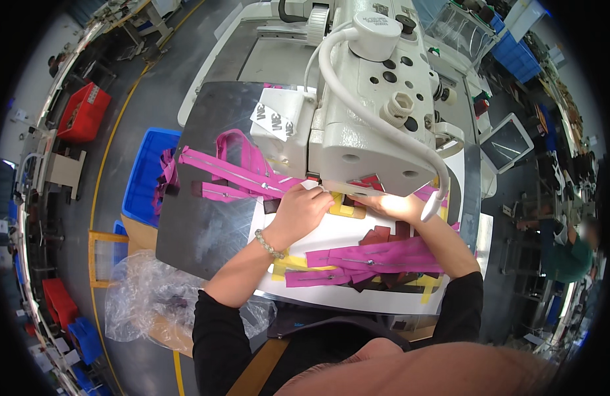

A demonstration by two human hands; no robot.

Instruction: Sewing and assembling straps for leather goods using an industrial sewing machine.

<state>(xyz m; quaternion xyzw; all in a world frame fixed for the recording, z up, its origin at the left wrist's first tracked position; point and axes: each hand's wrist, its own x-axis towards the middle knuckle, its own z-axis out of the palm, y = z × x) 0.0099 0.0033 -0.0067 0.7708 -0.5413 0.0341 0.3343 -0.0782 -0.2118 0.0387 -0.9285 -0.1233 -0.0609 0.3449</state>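
My left hand [302, 212] is closed, its fingers curled together beside the sewing machine's needle area; what they pinch is hidden. A magenta zipper [236, 173] runs from the left up to this hand, and more magenta zipper tape loops behind it. My right hand [396, 206] reaches under the sewing machine [377, 125] head from the right, its fingertips mostly hidden. Between both hands lies a yellow piece [346, 208] on the white work surface. Nearer to me lie magenta zippers [377, 259] with metal pulls, over dark red and brown pieces [379, 235].
A blue bin [141, 178] stands left of the dark table plate [206, 231], with magenta strips over its edge. Clear plastic wrap [143, 297] lies below it. A tablet-like screen [508, 145] stands right. Another person [566, 247] sits far right. A white hose [384, 122] hangs over my right hand.
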